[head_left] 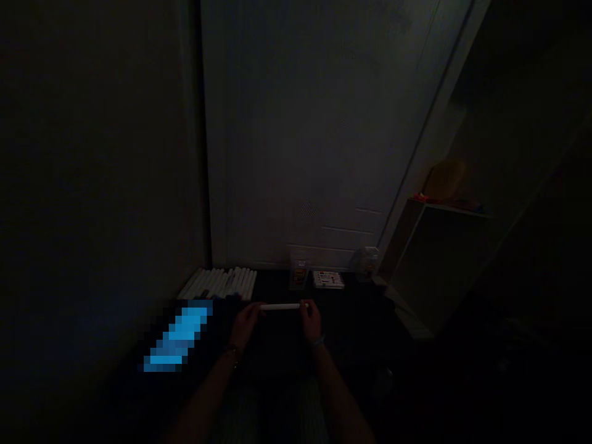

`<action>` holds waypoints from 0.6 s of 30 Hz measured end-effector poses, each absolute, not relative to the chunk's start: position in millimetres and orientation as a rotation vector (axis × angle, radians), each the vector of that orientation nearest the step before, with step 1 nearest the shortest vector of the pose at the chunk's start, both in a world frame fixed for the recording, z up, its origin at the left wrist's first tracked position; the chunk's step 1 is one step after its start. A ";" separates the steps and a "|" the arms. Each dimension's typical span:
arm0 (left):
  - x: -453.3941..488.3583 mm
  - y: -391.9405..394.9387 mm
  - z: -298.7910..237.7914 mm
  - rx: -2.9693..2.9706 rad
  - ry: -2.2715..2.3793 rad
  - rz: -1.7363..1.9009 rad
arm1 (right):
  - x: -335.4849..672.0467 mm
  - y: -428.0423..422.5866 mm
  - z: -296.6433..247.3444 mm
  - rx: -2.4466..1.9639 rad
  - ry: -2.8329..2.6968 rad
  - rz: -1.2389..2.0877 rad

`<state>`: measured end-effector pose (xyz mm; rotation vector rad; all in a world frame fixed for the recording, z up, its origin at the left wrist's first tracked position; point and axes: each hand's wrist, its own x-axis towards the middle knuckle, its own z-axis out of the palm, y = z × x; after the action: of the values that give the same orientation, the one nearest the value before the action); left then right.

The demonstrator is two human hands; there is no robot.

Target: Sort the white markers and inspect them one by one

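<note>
I have the left hand and right hand each pinched on one end of a thin white rod, level above the dark counter; it seems light and stiff, best gripped by its ends.

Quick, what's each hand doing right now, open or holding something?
Left hand: closed on the left end of a thin white stick.
Right hand: closed on the right end of the same stick.
</note>
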<state>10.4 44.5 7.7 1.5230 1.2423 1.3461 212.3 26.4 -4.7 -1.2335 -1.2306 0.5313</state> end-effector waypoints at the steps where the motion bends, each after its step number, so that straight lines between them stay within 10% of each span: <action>1: 10.5 44.0 8.0 1.520 1.242 1.353 | 212.1 26.3 -4.4 -1.230 -1.232 0.534; 18: 13.0 37.3 18.1 1.465 1.265 1.349 | 210.7 23.8 -0.2 -1.237 -1.213 0.532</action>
<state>13.0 37.3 18.1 1.4651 1.2649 1.3486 210.7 23.8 -0.2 -1.2369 -1.2130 0.5320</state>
